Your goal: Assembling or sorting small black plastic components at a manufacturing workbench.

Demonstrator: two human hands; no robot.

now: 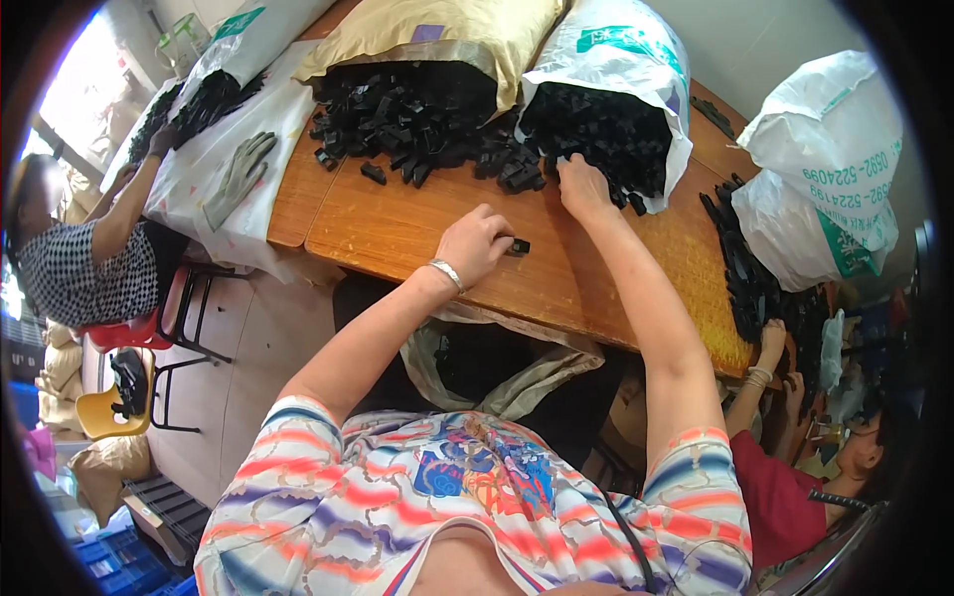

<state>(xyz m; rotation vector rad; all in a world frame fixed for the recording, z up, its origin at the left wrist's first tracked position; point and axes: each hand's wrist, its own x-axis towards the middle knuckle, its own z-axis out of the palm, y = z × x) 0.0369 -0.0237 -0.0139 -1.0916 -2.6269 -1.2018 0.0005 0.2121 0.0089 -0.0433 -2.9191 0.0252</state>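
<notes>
At left, the tan bag (pixel 447 35) lies on the wooden table (pixel 427 223), its mouth spilling a loose black heap (pixel 402 119). At center, the left hand (pixel 475 243) is closed at the fingertips, apparently pinching a small black part (pixel 518 246) above the table near its front edge. To its right, the right hand (pixel 583 189) touches black pieces at the mouth of the white bag (pixel 636 60); whether its fingers pinch one cannot be told.

Caution: a slack left pinch could drop the part over the edge, toward the pale sack (pixel 542 385). Dragging at the white bag's mouth could start a slide; the two spills nearly meet, so pieces could mix.

Not visible: the left thumb's contact, the right fingertips against black, the part's exact shape, and the sack's dark interior.
</notes>
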